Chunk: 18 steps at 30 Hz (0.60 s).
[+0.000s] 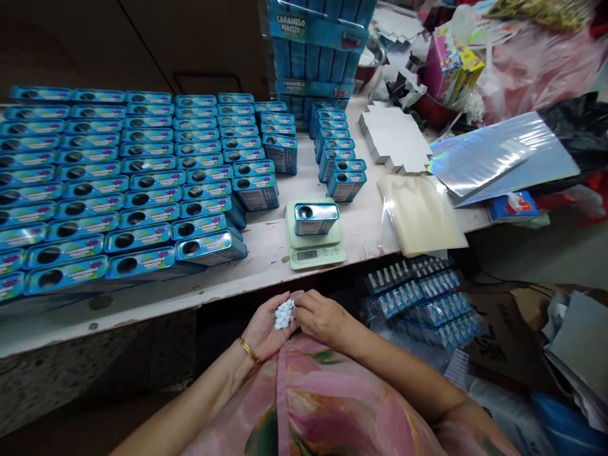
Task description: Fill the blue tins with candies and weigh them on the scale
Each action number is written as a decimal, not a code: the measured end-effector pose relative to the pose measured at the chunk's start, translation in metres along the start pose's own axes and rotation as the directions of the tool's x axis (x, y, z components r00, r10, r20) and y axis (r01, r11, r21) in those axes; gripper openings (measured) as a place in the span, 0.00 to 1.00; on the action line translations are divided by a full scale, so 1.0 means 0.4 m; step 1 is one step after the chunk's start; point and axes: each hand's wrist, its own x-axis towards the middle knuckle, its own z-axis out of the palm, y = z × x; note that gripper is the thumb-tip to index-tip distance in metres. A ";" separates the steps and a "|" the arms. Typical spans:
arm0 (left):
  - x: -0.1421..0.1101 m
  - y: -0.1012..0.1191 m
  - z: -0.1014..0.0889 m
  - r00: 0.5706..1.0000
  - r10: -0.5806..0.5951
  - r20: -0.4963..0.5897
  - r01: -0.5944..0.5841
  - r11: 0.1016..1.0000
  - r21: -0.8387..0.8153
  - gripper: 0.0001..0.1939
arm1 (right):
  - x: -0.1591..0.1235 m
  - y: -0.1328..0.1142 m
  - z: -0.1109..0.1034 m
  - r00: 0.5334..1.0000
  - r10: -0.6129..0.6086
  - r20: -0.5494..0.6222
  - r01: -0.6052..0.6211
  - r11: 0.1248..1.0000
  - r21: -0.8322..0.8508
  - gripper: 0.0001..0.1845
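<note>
My left hand (264,330) is cupped palm up near my lap, with a small heap of pale blue-white candies (284,315) in it. Over the edge of that palm bends my right hand (317,315), fingers closed together beside the candies; whether they pinch one is hidden. Beyond both hands, a pale green digital scale (314,254) rests at the table's front edge. A blue tin (317,221) with a round hole in its top stands upright on the scale.
Rows of blue tins (142,199) fill the table's left side. A shorter row of tins (342,180) stands right of centre. Shrink-wrapped tins (308,57) are stacked behind. Clear plastic sleeves (422,218), white cardboard (396,136) and silvery sheets (508,155) lie right; packed tins (422,301) sit below.
</note>
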 end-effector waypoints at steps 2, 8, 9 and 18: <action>0.000 0.000 -0.002 1.000 0.004 0.014 -0.004 1.000 -0.006 0.08 | -0.001 0.000 0.010 0.999 0.007 -0.046 -0.006 1.000 0.022 0.09; -0.003 0.002 0.010 0.998 -0.001 0.056 0.004 0.999 -0.052 0.08 | 0.002 0.006 -0.022 0.979 0.055 -0.195 -0.004 0.968 0.252 0.08; -0.003 0.003 0.013 0.999 0.003 0.041 -0.001 0.999 -0.053 0.08 | 0.006 0.017 -0.038 0.960 0.112 -0.256 -0.032 0.954 0.298 0.08; -0.160 0.175 0.039 0.913 0.372 0.169 -0.319 0.907 -0.275 0.09 | 0.090 0.231 -0.143 0.597 0.609 -0.523 -0.183 0.738 0.650 0.31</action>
